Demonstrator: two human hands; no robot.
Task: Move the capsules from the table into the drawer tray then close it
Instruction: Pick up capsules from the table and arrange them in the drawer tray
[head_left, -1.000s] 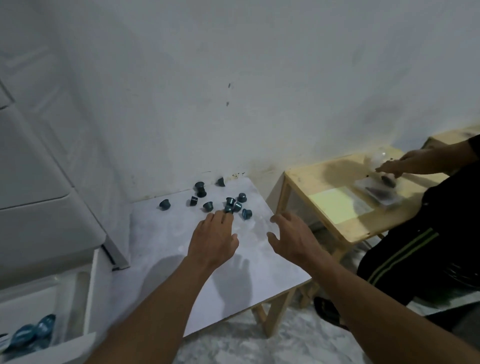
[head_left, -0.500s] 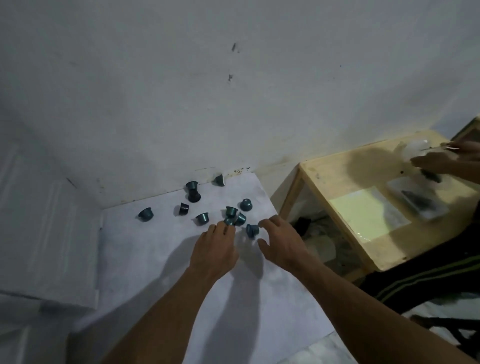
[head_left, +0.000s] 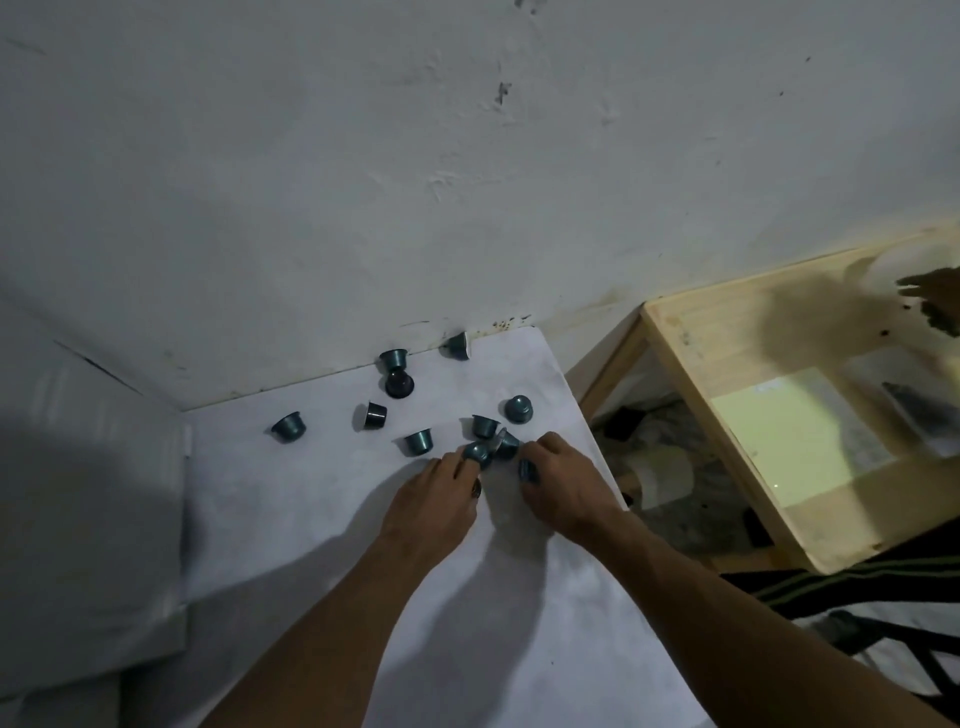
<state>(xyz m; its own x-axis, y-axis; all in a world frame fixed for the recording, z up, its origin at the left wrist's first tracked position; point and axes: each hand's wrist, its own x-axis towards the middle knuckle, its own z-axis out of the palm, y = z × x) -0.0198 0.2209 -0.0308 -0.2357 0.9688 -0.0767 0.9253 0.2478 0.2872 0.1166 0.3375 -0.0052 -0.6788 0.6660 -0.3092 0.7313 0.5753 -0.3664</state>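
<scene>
White paper covers the surface (head_left: 291, 525), which is pushed into a corner of a scuffed grey wall (head_left: 363, 182). Dark teal capsules (head_left: 417, 441) are scattered over its far half — one lies tipped against the wall at the far edge (head_left: 457, 345), two sit stacked just beside it (head_left: 396, 370), and a lone one rests toward the far left corner (head_left: 288, 426).

The gathering step is judged to be in hand. The left hand (head_left: 434, 501) is closed on a capsule (head_left: 477, 453) at its fingertips, and a second dark shape is glimpsed under its knuckles, too hidden to be named. The right hand (head_left: 563, 491) is curled round another capsule (head_left: 527, 470), seen between thumb and fingers. A small cluster (head_left: 493, 434) sits touching or just beyond both sets of fingertips, near the right edge of the surface.

The drawer tray is not seen — only a pale unit (head_left: 88, 519) is seen at the left edge. The next move is judged to call for more capsules being drawn into each palm without any being dropped, then both hands being carried to the tray. Capsules lying on their sides may roll when nudged.
</scene>
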